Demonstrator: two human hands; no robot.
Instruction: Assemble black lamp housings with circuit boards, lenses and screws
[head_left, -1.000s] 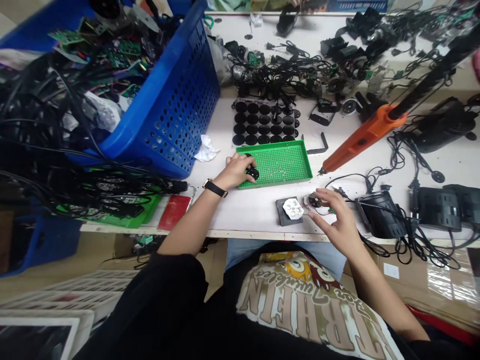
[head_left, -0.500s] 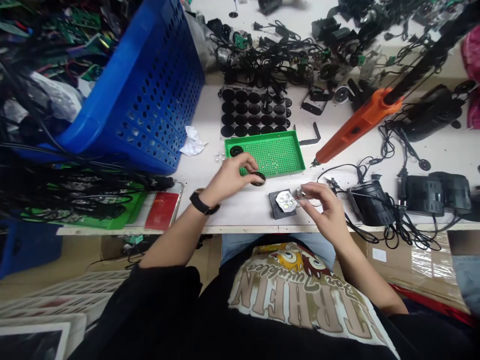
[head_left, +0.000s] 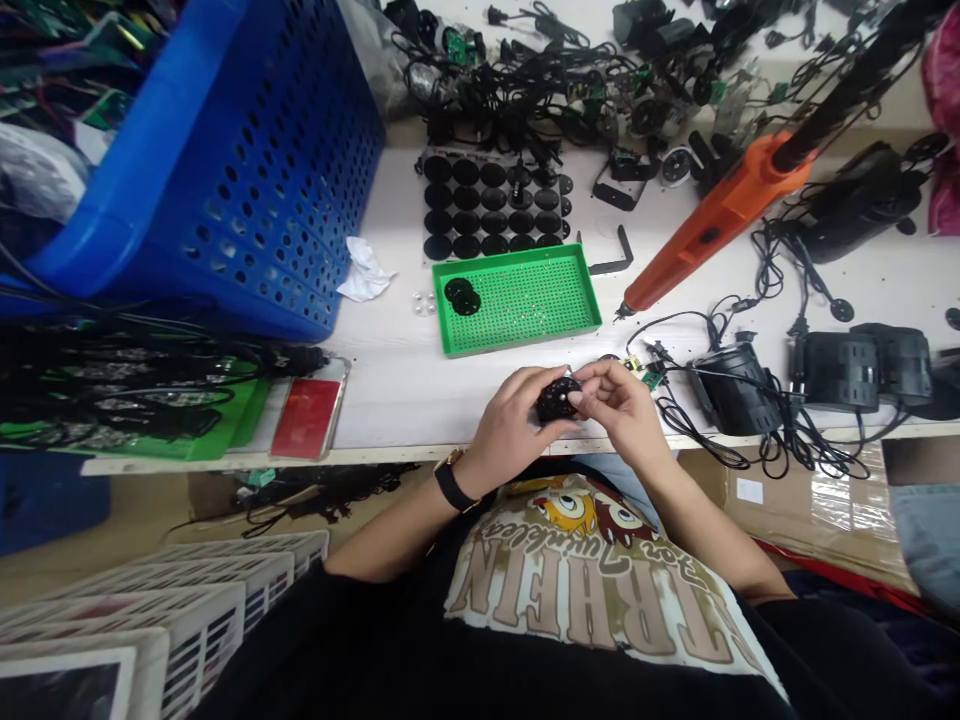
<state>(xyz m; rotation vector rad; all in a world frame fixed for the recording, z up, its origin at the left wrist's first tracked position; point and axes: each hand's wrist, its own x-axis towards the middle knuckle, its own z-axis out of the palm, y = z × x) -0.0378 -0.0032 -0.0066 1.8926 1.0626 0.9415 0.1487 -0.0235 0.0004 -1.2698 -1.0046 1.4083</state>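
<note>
A round black disc with small holes lies between my hands near the table's front edge. My left hand curls around its left side, thumb below and fingers above. From the right, my right hand pinches the disc's edge with thumb and forefinger. The white lens plate and dark block seen earlier at this spot are hidden by the disc and my hands. Behind them, a green perforated tray holds two overlapping black discs and small bits. Beside my right hand lies a small green circuit board with wires.
An orange electric screwdriver hangs with its tip right of the tray. A sheet of black discs lies behind it. A blue basket stands left, above a red-backed phone. Black lamp housings with cables sit right.
My left hand has brought a black disc from the tray's front edge to the lens plate on the block. My right hand has moved slightly left and now touches the disc.
</note>
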